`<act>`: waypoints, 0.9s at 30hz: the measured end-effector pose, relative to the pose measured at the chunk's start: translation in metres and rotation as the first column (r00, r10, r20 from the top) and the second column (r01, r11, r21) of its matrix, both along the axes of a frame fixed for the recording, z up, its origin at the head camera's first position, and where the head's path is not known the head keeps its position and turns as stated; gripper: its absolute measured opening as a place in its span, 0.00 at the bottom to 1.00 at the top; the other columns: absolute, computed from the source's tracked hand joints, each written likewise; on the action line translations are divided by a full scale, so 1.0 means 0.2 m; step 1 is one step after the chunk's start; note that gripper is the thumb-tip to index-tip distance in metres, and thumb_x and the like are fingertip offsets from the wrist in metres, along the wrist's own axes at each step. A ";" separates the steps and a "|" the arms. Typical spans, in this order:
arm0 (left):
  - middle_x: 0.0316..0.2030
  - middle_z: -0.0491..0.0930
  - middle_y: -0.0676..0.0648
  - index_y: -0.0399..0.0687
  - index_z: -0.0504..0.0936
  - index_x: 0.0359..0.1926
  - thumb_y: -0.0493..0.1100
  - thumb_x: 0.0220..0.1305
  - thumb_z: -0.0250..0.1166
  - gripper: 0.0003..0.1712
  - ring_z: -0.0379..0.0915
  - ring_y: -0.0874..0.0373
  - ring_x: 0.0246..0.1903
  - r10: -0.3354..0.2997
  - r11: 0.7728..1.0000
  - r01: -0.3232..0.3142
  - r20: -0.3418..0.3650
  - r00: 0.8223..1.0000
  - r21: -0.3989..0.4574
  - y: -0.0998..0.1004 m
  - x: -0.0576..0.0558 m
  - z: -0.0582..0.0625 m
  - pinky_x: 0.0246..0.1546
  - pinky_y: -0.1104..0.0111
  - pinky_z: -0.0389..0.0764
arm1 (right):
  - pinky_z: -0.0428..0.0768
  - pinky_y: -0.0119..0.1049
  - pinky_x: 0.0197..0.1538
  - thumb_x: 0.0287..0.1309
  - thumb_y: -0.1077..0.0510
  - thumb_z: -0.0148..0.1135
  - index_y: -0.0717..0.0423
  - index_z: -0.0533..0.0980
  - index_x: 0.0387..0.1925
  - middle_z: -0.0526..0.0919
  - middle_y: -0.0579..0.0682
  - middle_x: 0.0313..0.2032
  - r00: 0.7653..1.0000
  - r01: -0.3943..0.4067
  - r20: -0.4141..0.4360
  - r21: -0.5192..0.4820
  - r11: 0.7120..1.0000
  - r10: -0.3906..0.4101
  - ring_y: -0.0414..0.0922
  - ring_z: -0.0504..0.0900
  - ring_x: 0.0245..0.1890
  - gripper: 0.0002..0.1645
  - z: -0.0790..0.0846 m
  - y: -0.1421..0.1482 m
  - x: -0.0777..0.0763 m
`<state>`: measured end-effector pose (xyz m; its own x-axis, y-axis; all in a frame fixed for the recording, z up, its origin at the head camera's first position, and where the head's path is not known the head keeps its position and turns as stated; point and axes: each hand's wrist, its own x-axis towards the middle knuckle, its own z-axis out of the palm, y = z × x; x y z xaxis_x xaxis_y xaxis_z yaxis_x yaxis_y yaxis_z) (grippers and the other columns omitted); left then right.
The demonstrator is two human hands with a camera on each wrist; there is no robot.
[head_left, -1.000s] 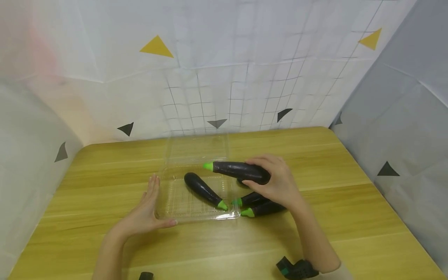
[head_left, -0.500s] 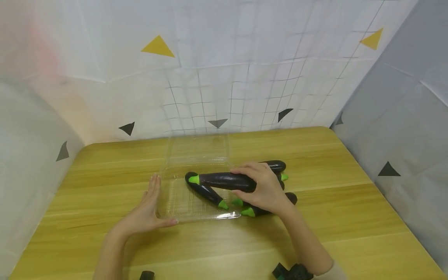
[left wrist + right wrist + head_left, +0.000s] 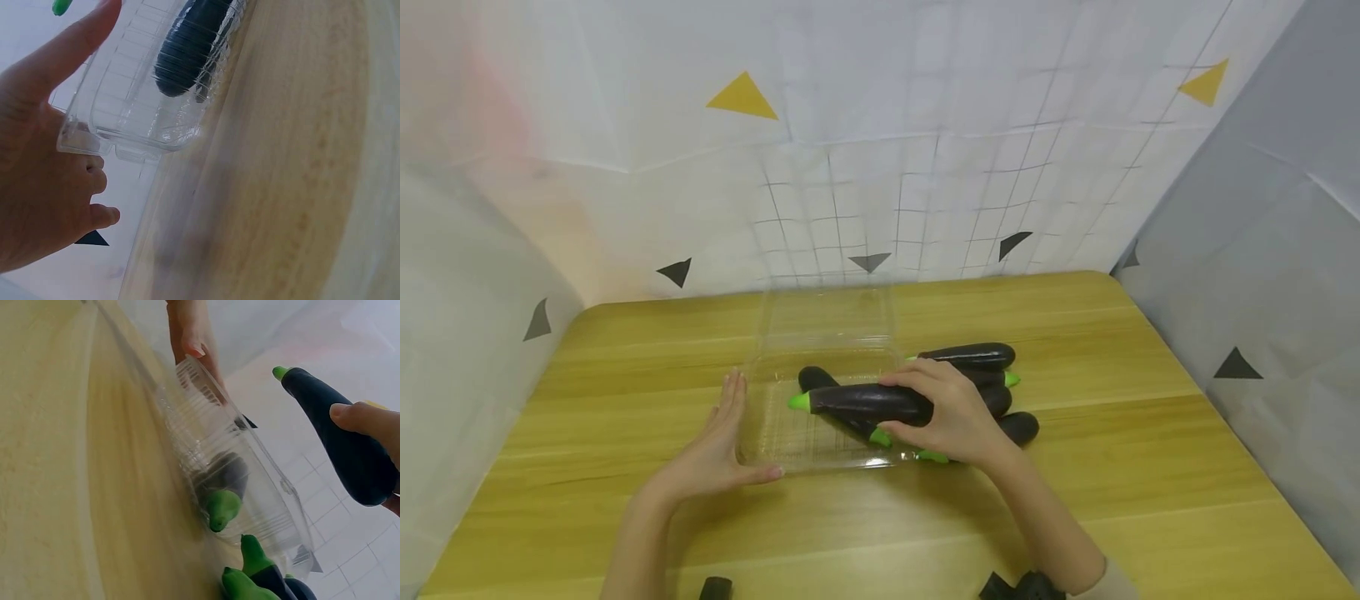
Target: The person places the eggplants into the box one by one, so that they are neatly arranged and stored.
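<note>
My right hand grips a dark eggplant by its thick end, thumb on the near side. Its green tip points left, over a clear plastic container. In the right wrist view this held eggplant hangs above the container's rim, apart from it. Another eggplant lies slantwise inside, partly hidden under the held one. At the container's left side rests my left hand, fingers straight along the wall and thumb stretched towards the front edge. The left wrist view shows the thumb near the rim.
Several more eggplants lie on the wooden table right of the container, partly behind my right hand. The container's clear lid lies folded back towards the white wall. Dark wrist devices show at the bottom edge.
My right hand has carried the eggplant left and lower, from the container's right side to over its middle. The left hand has stayed at the container's left side.
</note>
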<state>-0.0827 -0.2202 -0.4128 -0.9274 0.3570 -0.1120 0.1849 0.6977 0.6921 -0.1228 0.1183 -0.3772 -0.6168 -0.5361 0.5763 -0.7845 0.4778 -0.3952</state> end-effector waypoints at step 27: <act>0.71 0.12 0.46 0.42 0.21 0.72 0.61 0.45 0.76 0.79 0.11 0.45 0.70 0.002 1.000 -0.002 -0.001 1.000 -0.006 -0.01 0.00 0.00 0.64 0.37 0.31 | 0.79 0.38 0.49 0.41 0.48 0.79 0.52 0.81 0.49 0.82 0.44 0.47 0.997 -0.072 0.023 0.008 0.997 0.072 0.42 0.79 0.48 0.31 -0.10 -0.14 0.04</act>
